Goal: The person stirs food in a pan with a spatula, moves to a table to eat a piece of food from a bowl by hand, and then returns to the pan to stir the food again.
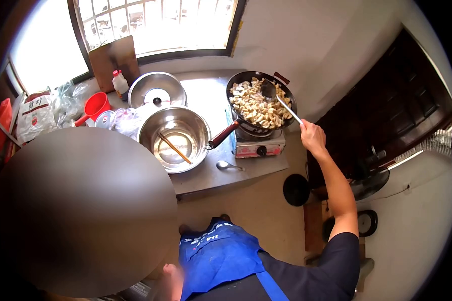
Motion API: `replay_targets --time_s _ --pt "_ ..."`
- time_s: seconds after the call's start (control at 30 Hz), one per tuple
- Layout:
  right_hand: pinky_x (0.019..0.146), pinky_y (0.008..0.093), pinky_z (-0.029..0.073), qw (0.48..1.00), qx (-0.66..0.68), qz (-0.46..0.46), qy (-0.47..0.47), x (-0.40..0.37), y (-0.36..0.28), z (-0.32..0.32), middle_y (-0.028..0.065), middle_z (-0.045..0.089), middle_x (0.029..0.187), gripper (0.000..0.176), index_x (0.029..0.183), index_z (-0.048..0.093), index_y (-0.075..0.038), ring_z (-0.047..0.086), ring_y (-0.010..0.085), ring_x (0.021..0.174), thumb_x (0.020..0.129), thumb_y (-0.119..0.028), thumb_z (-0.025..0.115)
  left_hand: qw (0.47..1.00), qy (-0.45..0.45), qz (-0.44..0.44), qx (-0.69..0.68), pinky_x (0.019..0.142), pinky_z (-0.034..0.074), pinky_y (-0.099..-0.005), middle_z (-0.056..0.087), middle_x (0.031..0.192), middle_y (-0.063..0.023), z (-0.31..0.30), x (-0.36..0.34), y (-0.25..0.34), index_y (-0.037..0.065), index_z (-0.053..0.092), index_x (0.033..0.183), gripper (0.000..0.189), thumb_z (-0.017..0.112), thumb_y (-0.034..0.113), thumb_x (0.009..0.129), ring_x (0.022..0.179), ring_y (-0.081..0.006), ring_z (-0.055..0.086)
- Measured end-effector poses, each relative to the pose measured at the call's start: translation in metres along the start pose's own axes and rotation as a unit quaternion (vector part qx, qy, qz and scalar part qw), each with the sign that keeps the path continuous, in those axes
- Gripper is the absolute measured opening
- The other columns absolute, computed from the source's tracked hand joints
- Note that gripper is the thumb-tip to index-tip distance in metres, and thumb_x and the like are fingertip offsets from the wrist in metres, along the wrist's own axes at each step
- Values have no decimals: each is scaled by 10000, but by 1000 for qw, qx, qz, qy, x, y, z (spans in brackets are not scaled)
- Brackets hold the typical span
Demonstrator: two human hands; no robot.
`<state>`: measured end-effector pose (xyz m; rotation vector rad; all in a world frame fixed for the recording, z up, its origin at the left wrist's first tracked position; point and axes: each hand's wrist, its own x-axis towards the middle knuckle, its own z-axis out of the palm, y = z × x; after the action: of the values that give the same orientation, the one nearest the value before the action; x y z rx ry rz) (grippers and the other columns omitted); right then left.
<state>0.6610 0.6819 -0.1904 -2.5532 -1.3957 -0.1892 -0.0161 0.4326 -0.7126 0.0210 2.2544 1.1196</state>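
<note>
My right hand (313, 136) is closed around the silver handle of a long wok spatula (289, 107). The spatula's dark head (268, 90) rests among pale, lightly browned chunks of food (256, 106) filling a black wok (232, 86). The wok sits on a portable gas stove (248, 149), its dark red-brown handle (225, 134) pointing toward the steel basin. Low at my left side, beside the blue apron (218, 258), is my left hand (173, 278); it is blurred and partly covered by a large grey blurred patch, so its fingers do not show clearly.
A steel basin (204, 125) holding chopsticks (174, 148) stands left of the wok, with a steel lid (173, 83) behind it. A metal spoon (229, 165) lies near the counter's front edge. Further left are a red cup (97, 104), a bottle (119, 84) and plastic bags.
</note>
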Motion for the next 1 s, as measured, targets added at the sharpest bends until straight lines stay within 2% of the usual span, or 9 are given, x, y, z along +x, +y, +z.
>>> replay_targets --time_s 0.07,0.27,0.4,0.53,0.6,0.7,0.8,0.93,1.0 --pt "788 509 521 999 -26 -19 40 -3 -2 -16 234 693 900 299 1154 676 -95 664 433 872 965 -275 530 963 -35 113 241 716 519 -432 673 763 -220 -7 2 -3 -92 640 720 175 507 21 729 751 -293 648" --pt "653 482 534 985 -136 -56 92 2 24 -19 238 678 766 289 1135 633 -4 680 407 725 994 -204 479 936 -1 139 323 725 510 -454 672 822 -301 -2 3 -9 -82 669 749 211 512 55 722 782 -406 663" --pt "667 502 532 987 -150 -39 52 6 37 0 229 683 768 254 1071 628 -19 680 416 742 993 -207 476 926 -28 192 323 716 521 -453 690 836 -275 0 0 -9 -79 685 780 224 507 54 755 765 -362 663" --pt "781 524 520 998 -44 32 -11 4 31 26 246 688 870 264 1017 658 -28 668 423 912 972 -239 506 994 22 65 88 706 536 -421 680 902 -177 10 -3 -5 -75 682 853 225 489 35 815 752 -274 634" --pt "625 487 502 999 -8 -23 24 21 67 71 203 685 777 291 890 643 9 667 381 684 975 -235 508 997 10 52 62 710 540 -405 664 924 -142 11 1 -3 -67 673 875 218 481 24 828 760 -245 621" --pt "369 298 246 936 307 136 -109 25 62 81 -13 473 582 262 855 664 -65 357 87 404 999 -234 526 999 3 43 19 729 540 -385 652 935 -114 10 5 -5 -35 651 886 193 473 17 830 795 -235 621" --pt "484 333 409 883 362 255 -158 13 36 58 9 550 591 253 933 693 -17 511 121 517 964 -232 561 997 9 24 67 740 539 -377 648 945 -104 8 4 -5 -10 649 884 184 475 15 832 821 -227 619" --pt "525 341 428 938 307 134 -93 1 30 68 52 574 612 277 1039 674 -9 545 119 564 980 -248 548 998 10 39 51 730 538 -383 649 919 -101 2 4 -16 -20 653 859 171 492 11 812 804 -229 623" --pt "623 395 483 960 259 83 -71 -6 28 71 138 631 681 283 1118 665 -37 643 252 646 979 -245 533 996 8 57 70 728 539 -385 649 909 -103 -1 7 -15 -27 653 850 165 501 10 801 798 -231 624"
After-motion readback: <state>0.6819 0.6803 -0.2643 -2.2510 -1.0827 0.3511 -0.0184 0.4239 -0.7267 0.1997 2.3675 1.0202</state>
